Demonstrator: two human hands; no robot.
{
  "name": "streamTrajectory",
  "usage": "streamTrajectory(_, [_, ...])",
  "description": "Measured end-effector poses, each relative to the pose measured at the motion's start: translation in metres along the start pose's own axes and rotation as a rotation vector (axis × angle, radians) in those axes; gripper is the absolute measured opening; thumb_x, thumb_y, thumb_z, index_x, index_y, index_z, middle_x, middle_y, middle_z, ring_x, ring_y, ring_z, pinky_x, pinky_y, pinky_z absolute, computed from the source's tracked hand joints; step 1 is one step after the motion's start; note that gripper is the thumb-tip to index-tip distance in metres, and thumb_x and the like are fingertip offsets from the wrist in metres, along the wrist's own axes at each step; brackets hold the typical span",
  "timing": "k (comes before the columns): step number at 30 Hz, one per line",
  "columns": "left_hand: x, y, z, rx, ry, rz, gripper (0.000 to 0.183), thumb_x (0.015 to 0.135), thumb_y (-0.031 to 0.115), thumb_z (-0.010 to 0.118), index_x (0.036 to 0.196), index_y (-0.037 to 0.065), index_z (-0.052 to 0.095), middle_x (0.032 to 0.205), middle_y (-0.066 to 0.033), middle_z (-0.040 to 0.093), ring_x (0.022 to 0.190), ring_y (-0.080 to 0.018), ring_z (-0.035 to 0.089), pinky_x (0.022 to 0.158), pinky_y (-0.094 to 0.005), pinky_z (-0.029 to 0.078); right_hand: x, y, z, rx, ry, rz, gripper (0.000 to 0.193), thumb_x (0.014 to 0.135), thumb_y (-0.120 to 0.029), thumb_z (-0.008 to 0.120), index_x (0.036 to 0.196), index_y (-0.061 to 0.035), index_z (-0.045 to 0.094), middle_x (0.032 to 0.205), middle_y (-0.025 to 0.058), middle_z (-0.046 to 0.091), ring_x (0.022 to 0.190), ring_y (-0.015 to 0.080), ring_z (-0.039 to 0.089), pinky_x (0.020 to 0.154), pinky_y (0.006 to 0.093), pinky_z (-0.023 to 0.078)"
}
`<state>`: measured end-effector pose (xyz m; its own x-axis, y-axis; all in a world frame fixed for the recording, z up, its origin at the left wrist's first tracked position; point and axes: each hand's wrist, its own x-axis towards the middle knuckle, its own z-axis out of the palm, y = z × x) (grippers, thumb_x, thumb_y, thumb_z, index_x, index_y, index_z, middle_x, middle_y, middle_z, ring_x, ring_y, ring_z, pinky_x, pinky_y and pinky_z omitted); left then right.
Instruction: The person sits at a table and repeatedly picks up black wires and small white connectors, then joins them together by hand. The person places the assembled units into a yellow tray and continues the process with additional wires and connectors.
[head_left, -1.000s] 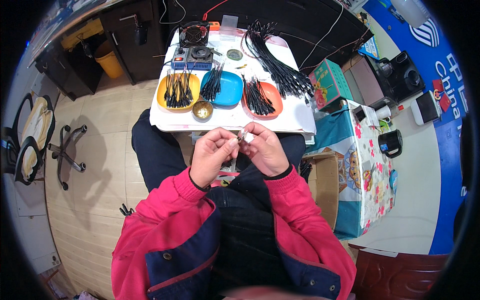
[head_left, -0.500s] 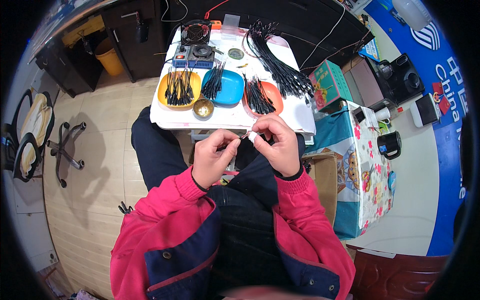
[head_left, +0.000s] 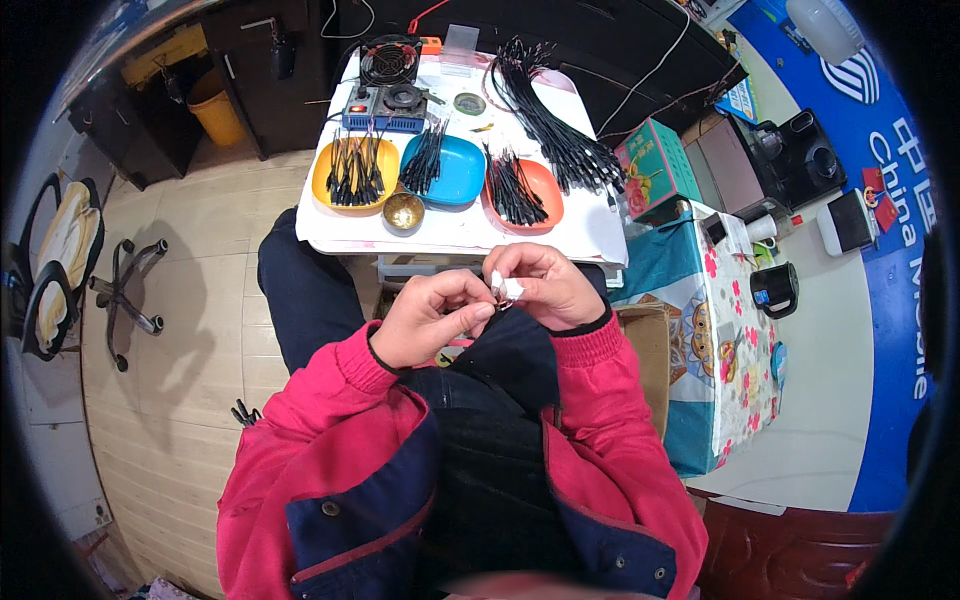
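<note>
Both hands meet over my lap, just off the near edge of the white table. The fingers of my left hand (head_left: 428,318) are pinched together on a thin wire lead (head_left: 503,305), mostly hidden by the fingertips. My right hand (head_left: 548,288) pinches at the same lead from the other side. White material (head_left: 512,289) shows at its thumb and forefinger; whether it is wrapping on the fingers or a held piece I cannot tell. Similar black leads lie in a yellow tray (head_left: 322,192), a blue tray (head_left: 465,175) and an orange tray (head_left: 545,185) beyond my hands.
A small brass bowl (head_left: 403,212) stands before the trays on the white table (head_left: 345,232). Behind are a blue heater-like device (head_left: 385,110), a fan (head_left: 388,62) and a large bundle of black cables (head_left: 560,135). An open carton (head_left: 645,350) is at my right.
My hands have drawn closer together and dipped slightly toward my lap. The right fingers have turned, so more white material shows. The view has shifted a little.
</note>
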<state>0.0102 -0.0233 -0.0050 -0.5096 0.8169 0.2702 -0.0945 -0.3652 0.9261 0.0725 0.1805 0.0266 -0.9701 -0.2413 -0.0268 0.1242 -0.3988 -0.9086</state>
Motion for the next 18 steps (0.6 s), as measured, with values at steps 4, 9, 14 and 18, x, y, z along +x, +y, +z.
streamTrajectory(4, [0.001,0.0,-0.006,-0.103,-0.047,-0.123,0.01,0.096,0.006,0.059,0.099,-0.003,0.06,0.081,-0.0013,0.061,0.072,-0.0046,0.056,0.065,-0.0195,0.046,0.0,-0.002,0.001,-0.131,-0.015,-0.056,0.013,0.085,-0.011,0.071,0.092,-0.0015,0.064,0.1,0.0062,0.056,0.089,0.012,0.057,0.079,0.0256,0.046])
streamTrajectory(9, [0.003,-0.001,-0.007,-0.223,-0.052,-0.188,0.009,0.096,0.006,0.059,0.099,-0.003,0.059,0.08,-0.0005,0.06,0.071,-0.0042,0.054,0.064,-0.0186,0.043,-0.002,-0.011,0.001,-0.404,-0.069,-0.17,0.012,0.091,-0.01,0.066,0.096,0.0006,0.064,0.1,0.0027,0.059,0.087,0.0116,0.057,0.081,0.0255,0.047])
streamTrajectory(14, [0.003,-0.002,-0.003,-0.189,0.027,-0.124,0.009,0.096,0.005,0.059,0.099,-0.003,0.059,0.078,-0.0005,0.058,0.069,-0.0046,0.052,0.063,-0.0187,0.043,-0.008,-0.007,0.001,-0.271,0.203,-0.093,0.021,0.095,-0.018,0.063,0.101,0.002,0.064,0.093,0.0053,0.066,0.08,0.0098,0.059,0.073,0.0222,0.047])
streamTrajectory(18, [0.003,-0.004,-0.003,-0.193,0.052,-0.12,0.009,0.096,0.005,0.059,0.099,-0.003,0.059,0.077,-0.0007,0.058,0.069,-0.0049,0.052,0.063,-0.0189,0.043,-0.011,0.009,0.003,-0.191,0.226,-0.151,0.022,0.091,-0.017,0.068,0.103,0.0007,0.062,0.092,0.0064,0.065,0.077,0.0094,0.058,0.068,0.0213,0.047])
